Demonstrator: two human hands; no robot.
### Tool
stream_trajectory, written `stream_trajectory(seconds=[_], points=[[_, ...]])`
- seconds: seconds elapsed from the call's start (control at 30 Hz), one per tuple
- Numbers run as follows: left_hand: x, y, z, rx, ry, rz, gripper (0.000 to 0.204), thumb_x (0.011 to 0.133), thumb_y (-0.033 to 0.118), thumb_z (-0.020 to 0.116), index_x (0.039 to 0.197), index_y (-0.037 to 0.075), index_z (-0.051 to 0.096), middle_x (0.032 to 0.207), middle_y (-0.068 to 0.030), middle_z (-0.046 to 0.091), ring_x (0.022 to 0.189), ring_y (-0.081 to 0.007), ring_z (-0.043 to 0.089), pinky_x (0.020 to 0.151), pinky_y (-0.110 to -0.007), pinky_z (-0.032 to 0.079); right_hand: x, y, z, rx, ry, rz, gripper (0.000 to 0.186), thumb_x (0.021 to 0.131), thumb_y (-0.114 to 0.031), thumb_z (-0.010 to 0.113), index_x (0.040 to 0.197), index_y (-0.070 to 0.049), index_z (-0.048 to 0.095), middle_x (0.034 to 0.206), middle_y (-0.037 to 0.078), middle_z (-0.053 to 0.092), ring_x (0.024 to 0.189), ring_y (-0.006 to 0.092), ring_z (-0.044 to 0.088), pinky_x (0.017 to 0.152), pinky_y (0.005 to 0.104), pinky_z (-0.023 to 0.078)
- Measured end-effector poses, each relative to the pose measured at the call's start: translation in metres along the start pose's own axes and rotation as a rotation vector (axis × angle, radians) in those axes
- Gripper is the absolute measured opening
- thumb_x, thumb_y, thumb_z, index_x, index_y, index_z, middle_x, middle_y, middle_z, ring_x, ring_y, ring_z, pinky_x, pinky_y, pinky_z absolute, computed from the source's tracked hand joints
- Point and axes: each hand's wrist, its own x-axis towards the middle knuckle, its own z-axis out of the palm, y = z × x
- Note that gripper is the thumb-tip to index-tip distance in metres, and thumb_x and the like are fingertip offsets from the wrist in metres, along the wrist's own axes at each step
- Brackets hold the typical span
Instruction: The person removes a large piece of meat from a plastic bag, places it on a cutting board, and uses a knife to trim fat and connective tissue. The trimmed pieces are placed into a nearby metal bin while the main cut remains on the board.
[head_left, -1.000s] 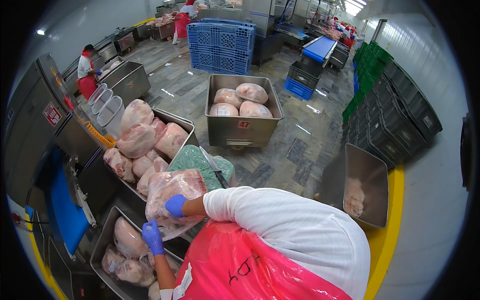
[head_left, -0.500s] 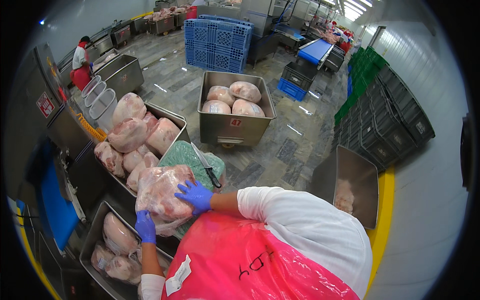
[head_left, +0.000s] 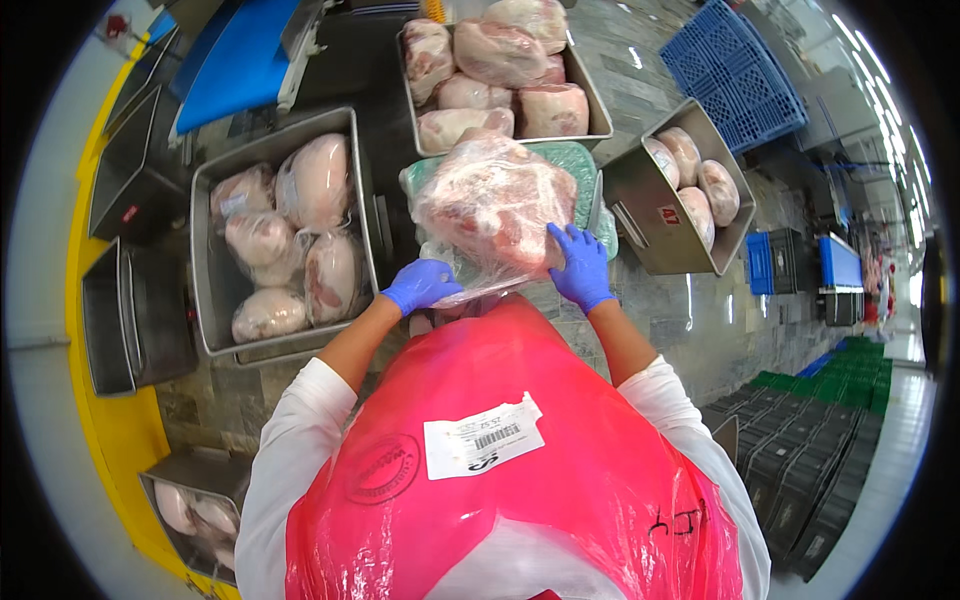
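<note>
A large piece of meat in clear plastic (head_left: 495,200) lies on a green padded surface (head_left: 585,160) in front of me. In blue gloves, my left hand (head_left: 420,285) is closed on the loose lower left of the plastic bag, and my right hand (head_left: 580,262) has its fingers apart against the meat's lower right. Part of a knife blade (head_left: 600,195) shows at the right of the green surface. My pink apron (head_left: 510,370) fills the lower middle.
Steel bins of meat stand behind (head_left: 604,130), left (head_left: 205,250) and right (head_left: 640,250). Further steel bins (head_left: 105,320) are at far left, beside a blue conveyor (head_left: 225,70). Blue pallets (head_left: 730,80) and stacked dark crates (head_left: 800,470) are at right.
The view has swung down and rotated onto my apron and hands. My left hand stays on the bag's edge; my right hand has shifted to the meat's lower right, fingers spread.
</note>
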Motion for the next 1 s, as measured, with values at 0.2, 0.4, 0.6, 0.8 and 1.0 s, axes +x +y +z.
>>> stream_trajectory(seconds=[0.2, 0.4, 0.6, 0.8, 1.0], points=[[-0.007, 0.014, -0.007, -0.044, 0.292, -0.161, 0.044, 0.089, 0.052, 0.073, 0.105, 0.011, 0.073, 0.091, -0.0214, 0.076, 0.087, -0.044, 0.073, 0.079, -0.054, 0.059, 0.05, -0.057, -0.016, 0.196, 0.08, -0.179, 0.044, 0.082, -0.036, 0.078, 0.115, -0.007, 0.072, 0.121, 0.021, 0.068, 0.109, 0.0416, 0.066, 0.091, 0.0519, 0.054], [0.023, 0.008, -0.025, 0.106, 0.421, -0.256, 0.051, 0.087, 0.053, 0.075, 0.104, 0.005, 0.07, 0.092, -0.0238, 0.076, 0.088, -0.0434, 0.074, 0.077, -0.055, 0.059, 0.117, -0.111, 0.016, 0.208, 0.044, -0.135, 0.034, 0.086, -0.032, 0.073, 0.106, -0.005, 0.066, 0.108, 0.023, 0.07, 0.1, 0.044, 0.069, 0.086, 0.0528, 0.055], [0.042, 0.009, -0.027, 0.216, 0.363, -0.263, 0.046, 0.09, 0.051, 0.073, 0.094, 0.006, 0.078, 0.094, -0.0224, 0.076, 0.088, -0.0418, 0.075, 0.077, -0.054, 0.06, 0.102, -0.066, 0.016, 0.316, 0.042, 0.163, 0.021, 0.091, -0.025, 0.066, 0.1, -0.006, 0.068, 0.101, 0.025, 0.072, 0.096, 0.0448, 0.07, 0.083, 0.0538, 0.056], [0.075, -0.01, 0.003, 0.136, 0.423, 0.067, 0.044, 0.103, 0.043, 0.052, 0.101, 0.009, 0.079, 0.096, -0.0227, 0.076, 0.087, -0.0438, 0.074, 0.077, -0.056, 0.058, 0.093, -0.041, 0.037, 0.51, 0.004, -0.006, 0.03, 0.091, -0.036, 0.071, 0.094, -0.006, 0.076, 0.097, 0.02, 0.074, 0.095, 0.0361, 0.073, 0.085, 0.0496, 0.057], [0.064, -0.048, -0.021, 0.389, 0.415, -0.066, 0.044, 0.101, 0.047, 0.058, 0.097, 0.008, 0.078, 0.092, -0.0251, 0.075, 0.084, -0.0457, 0.073, 0.076, -0.057, 0.058, 0.136, -0.13, 0.006, 0.403, -0.012, -0.041, 0.037, 0.082, -0.032, 0.08, 0.101, -0.001, 0.075, 0.099, 0.026, 0.074, 0.097, 0.0436, 0.074, 0.084, 0.0506, 0.06]])
